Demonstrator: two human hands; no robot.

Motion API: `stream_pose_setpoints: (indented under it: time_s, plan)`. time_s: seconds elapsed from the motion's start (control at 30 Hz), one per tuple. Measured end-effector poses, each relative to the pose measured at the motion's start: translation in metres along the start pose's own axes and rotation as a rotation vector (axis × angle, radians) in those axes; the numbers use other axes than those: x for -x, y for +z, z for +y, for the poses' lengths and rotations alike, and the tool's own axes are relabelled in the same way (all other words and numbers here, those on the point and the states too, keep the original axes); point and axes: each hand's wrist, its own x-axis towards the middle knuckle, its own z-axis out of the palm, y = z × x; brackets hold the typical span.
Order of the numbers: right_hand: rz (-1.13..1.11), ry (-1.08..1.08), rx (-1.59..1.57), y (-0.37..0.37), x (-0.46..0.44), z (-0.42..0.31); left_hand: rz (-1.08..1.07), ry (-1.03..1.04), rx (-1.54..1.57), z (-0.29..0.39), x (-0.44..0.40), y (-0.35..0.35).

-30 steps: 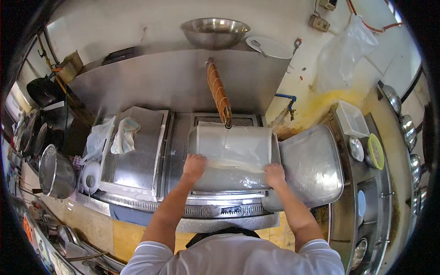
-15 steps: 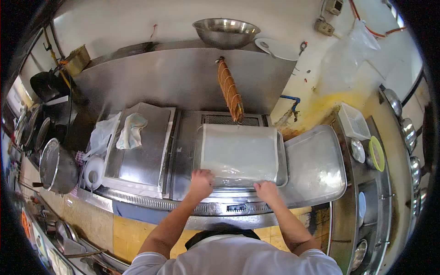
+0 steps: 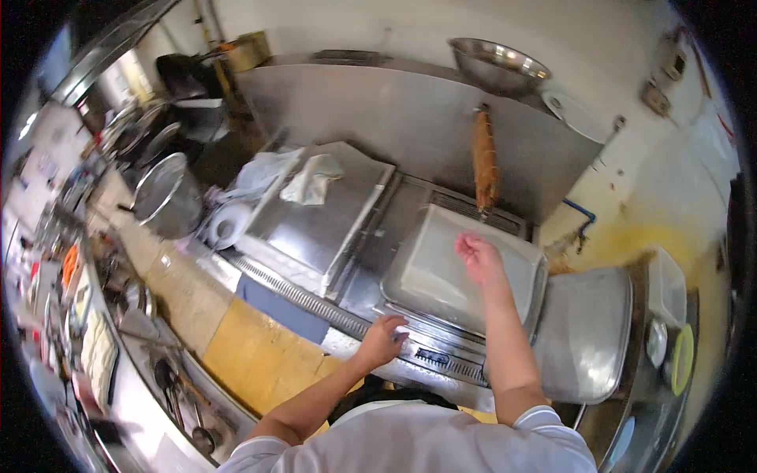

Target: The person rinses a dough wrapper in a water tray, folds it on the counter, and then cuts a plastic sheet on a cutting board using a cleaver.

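My left hand is above the front edge of the steel counter, its fingers bent and a gap between thumb and fingertips; no object shows in it. My right hand is raised over a shallow metal tray holding a smooth whitish sheet or layer. Its fingers are loosely curled, with nothing visible in them. Whether the whitish surface is cloth, film or food I cannot tell. A second, bare metal tray lies to the right of the first.
A flat steel cover with a crumpled cloth on it lies left of the tray. A brown string-tied roll hangs on the backsplash. A steel bowl stands above. A deep pot stands at the left.
Both hands have left the tray's front edge. My right hand has risen over the whitish surface, and my left hand has drawn back beside the counter edge. The view has turned left.
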Motion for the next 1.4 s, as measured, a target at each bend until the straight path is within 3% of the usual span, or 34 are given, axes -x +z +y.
stream_pose_setpoints:
  time_s: [0.07, 0.1, 0.2, 0.27, 0.33, 0.4, 0.47, 0.5, 0.53, 0.6, 0.63, 0.73, 0.77, 0.83, 0.87, 0.93, 1.03, 1.13, 1.23, 1.33, 1.4]
  plan:
    - [-0.053, 0.025, -0.087, 0.007, -0.009, -0.004, -0.024, -0.309, 0.120, 0.008, 0.022, -0.006]
    - [-0.080, 0.057, -0.125, 0.007, -0.013, -0.004, 0.023, -0.355, 0.245, -0.023, 0.040, 0.017]
    - [-0.124, 0.180, -0.228, 0.003, -0.006, 0.024, 0.132, -0.829, 0.696, 0.000, 0.066, 0.004]
    - [-0.125, 0.260, -0.284, 0.007, 0.005, 0.047, 0.206, -0.951, 0.937, -0.001, 0.084, 0.002]
    - [-0.265, 0.415, -0.235, 0.016, 0.025, 0.090, 0.291, -1.034, 1.119, -0.005, 0.096, 0.006]
    - [-0.426, 0.555, -0.017, 0.061, 0.087, 0.120, 0.346, -1.072, 1.280, -0.021, 0.101, 0.010]
    - [-0.535, 0.564, 0.354, 0.111, 0.155, 0.155, 0.464, -1.128, 1.547, -0.050, 0.106, 0.017]
    - [-0.744, 0.434, 0.605, 0.117, 0.180, 0.182, 0.402, -0.887, 1.660, -0.064, 0.114, 0.017]
    - [-0.948, 0.285, 0.847, 0.116, 0.201, 0.208, 0.525, -0.876, 1.821, -0.061, 0.116, 0.007]
    - [-1.229, -0.217, 1.008, 0.117, 0.229, 0.255, 0.769, -0.817, 2.141, -0.038, 0.109, -0.033]
    - [-1.354, -0.484, 1.064, 0.121, 0.236, 0.269, 0.750, -0.752, 2.059, -0.030, 0.113, -0.050]
    - [-1.486, -0.594, 1.120, 0.163, 0.253, 0.263, 0.707, -0.574, 1.805, -0.008, 0.137, -0.105]
    - [-1.504, -0.538, 1.004, 0.178, 0.256, 0.269, 0.700, -0.520, 1.715, -0.004, 0.150, -0.123]
    - [-1.523, -0.726, 1.212, 0.203, 0.264, 0.281, 0.689, -0.425, 1.527, -0.006, 0.182, -0.153]
    - [-1.523, -0.831, 1.310, 0.217, 0.269, 0.290, 0.684, -0.357, 1.681, -0.013, 0.201, -0.166]
    - [-1.587, -0.741, 1.370, 0.250, 0.288, 0.334, 0.693, -0.173, 1.977, -0.034, 0.260, -0.199]
    - [-1.647, -0.569, 1.595, 0.284, 0.304, 0.387, 0.714, -0.172, 1.816, -0.061, 0.331, -0.223]
    - [-1.660, -0.351, 1.581, 0.294, 0.312, 0.458, 0.934, -0.663, 1.246, -0.069, 0.399, -0.236]
    - [-1.730, -0.231, 1.632, 0.319, 0.340, 0.504, 1.058, -0.897, 0.663, -0.090, 0.455, -0.239]
    - [-1.844, -0.160, 1.584, 0.349, 0.382, 0.535, 1.138, -1.082, 0.676, -0.069, 0.502, -0.259]
    - [-1.958, -0.158, 1.560, 0.362, 0.401, 0.559, 1.250, -1.032, 0.613, -0.105, 0.535, -0.239]
